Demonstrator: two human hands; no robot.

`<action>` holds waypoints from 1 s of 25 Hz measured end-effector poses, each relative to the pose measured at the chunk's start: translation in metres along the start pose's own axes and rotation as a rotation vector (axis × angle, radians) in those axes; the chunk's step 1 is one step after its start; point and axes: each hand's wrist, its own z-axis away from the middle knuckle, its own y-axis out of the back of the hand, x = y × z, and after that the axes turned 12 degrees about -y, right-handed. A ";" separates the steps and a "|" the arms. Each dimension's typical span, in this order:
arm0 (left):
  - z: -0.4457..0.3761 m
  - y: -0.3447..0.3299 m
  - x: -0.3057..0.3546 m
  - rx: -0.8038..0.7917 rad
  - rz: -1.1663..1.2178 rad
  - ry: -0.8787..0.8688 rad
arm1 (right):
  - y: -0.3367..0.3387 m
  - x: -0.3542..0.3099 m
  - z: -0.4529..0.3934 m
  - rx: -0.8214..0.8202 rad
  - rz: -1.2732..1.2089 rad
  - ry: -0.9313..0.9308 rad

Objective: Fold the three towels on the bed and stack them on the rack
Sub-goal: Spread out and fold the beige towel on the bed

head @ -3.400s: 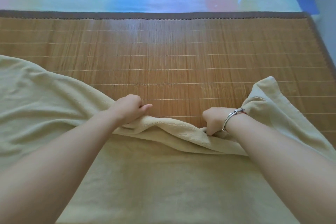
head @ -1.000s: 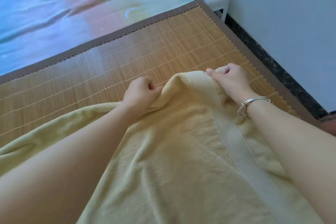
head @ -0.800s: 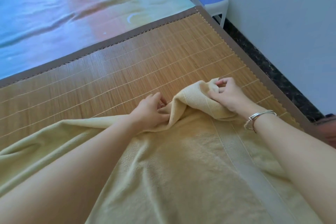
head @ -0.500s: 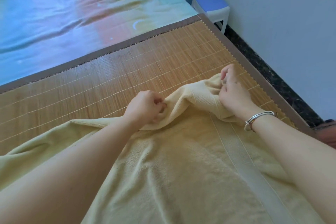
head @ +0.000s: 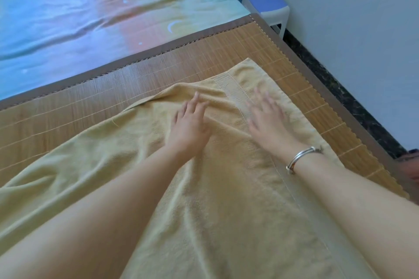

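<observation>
Smoothing the first fold, by the look of it: towel [head: 226, 188] spread yellow across the lower and middle frame on the mat [head: 90, 102], far corner reaching toward centre right. Left hand [head: 189, 125] flat on the cloth at centre, fingers straight, gripping nothing. Right hand [head: 269, 121] just beside it, blurred, fingers spread and apparently pressing flat, nothing pinched; bangle [head: 302, 157] on that wrist. A ridge of cloth bunched just above the left fingertips. Next, probably: press that ridge out, square the edges, then take an end to fold again. No containers in view; rack and the other two towels not visible. Stool [head: 266, 7] at upper right, by the wall
</observation>
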 end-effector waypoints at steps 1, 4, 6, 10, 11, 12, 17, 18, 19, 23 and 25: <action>0.009 -0.004 -0.002 -0.013 -0.031 0.025 | -0.010 0.001 0.010 -0.054 0.025 0.010; 0.024 -0.010 -0.006 -0.226 -0.056 0.109 | -0.031 0.015 0.018 -0.195 0.095 -0.114; 0.014 -0.008 -0.005 -0.380 -0.053 0.080 | -0.030 0.029 0.007 -0.212 0.134 -0.187; -0.004 0.003 -0.002 -0.295 0.095 0.027 | -0.016 0.025 -0.005 -0.199 0.150 -0.237; 0.001 0.006 -0.006 -0.240 0.107 0.017 | -0.017 0.015 0.000 -0.173 0.137 -0.204; 0.014 0.008 -0.013 -0.190 0.110 0.014 | -0.019 0.002 0.008 -0.146 0.130 -0.144; 0.119 0.039 -0.084 -0.003 0.005 0.147 | -0.042 -0.088 0.058 -0.170 0.063 0.136; 0.138 0.050 -0.102 0.032 -0.026 0.203 | -0.044 -0.107 0.066 -0.180 0.041 0.161; 0.159 0.063 -0.121 0.066 -0.067 0.273 | -0.047 -0.129 0.076 -0.196 0.020 0.190; 0.264 0.122 -0.203 0.166 -0.132 0.571 | -0.068 -0.237 0.124 -0.265 -0.010 0.373; 0.317 0.146 -0.240 0.226 -0.097 0.666 | -0.082 -0.292 0.148 -0.270 0.013 0.478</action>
